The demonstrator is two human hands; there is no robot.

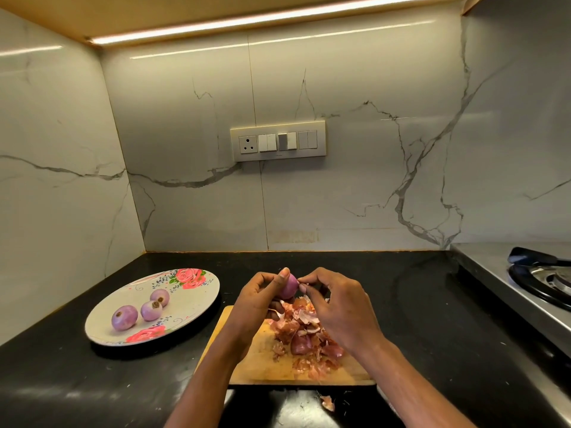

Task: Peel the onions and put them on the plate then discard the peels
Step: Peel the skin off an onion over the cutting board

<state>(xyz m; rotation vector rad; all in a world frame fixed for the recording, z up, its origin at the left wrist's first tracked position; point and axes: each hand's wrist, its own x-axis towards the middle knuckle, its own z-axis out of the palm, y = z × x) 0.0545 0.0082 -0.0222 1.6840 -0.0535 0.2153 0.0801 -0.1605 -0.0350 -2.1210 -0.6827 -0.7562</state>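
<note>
White veined marble walls (355, 168), switch panel (277, 141), lit strip light (247, 21), black countertop (417, 304), steel stove (537, 279) at right.

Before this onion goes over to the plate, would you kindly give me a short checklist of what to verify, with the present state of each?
1. Left hand grips the onion: ok.
2. Right hand fingers pinch skin at the onion's tip: ok.
3. Onion fully peeled: cannot tell, the far side is hidden.
4. Plate has free room beside its three peeled onions: ok.
5. Peels gathered on the cutting board: not ok, a stray peel lies on the counter.
</note>
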